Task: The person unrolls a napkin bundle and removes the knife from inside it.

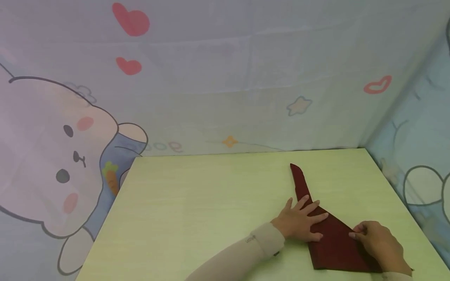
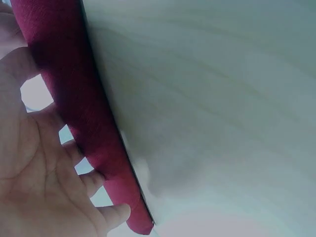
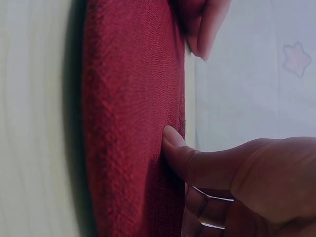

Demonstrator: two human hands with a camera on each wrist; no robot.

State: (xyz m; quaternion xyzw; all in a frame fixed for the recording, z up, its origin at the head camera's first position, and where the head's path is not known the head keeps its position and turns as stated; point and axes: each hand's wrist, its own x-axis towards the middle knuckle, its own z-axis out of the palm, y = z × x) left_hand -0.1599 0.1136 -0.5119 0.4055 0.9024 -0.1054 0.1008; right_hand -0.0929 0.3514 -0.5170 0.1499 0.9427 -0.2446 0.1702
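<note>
- pale fabric backdrop point(image 1: 218, 70), printed with pinkish-red hearts point(image 1: 135, 23), an outlined star point(image 1: 299, 106) and a large white cartoon animal point(image 1: 38, 148), is hanging behind and along the right side of the desk.
- the pale yellow, wood-grained desk point(image 1: 211, 203) is filling the lower part of the head view.
- a dark red, woven-looking fabric piece point(image 1: 337, 249) is lying on the right part of the desk; its wide, angular body is sitting close to the person, and a narrow strip is running toward the desk's back edge.
- the left hand point(image 1: 297, 224), in a light beige sleeve point(image 1: 242, 249), is resting on the fabric's left side where body and strip are meeting; its fingers point(image 1: 318, 217) are spreading wide and gripping nothing.
- the right hand point(image 1: 381, 242) is pinching the fabric's slanting right edge between thumb and fingers.
- in the right wrist view, that thumb point(image 3: 197, 163) is pressing on the red cloth, while its other fingers are partly hiding behind it.
</note>
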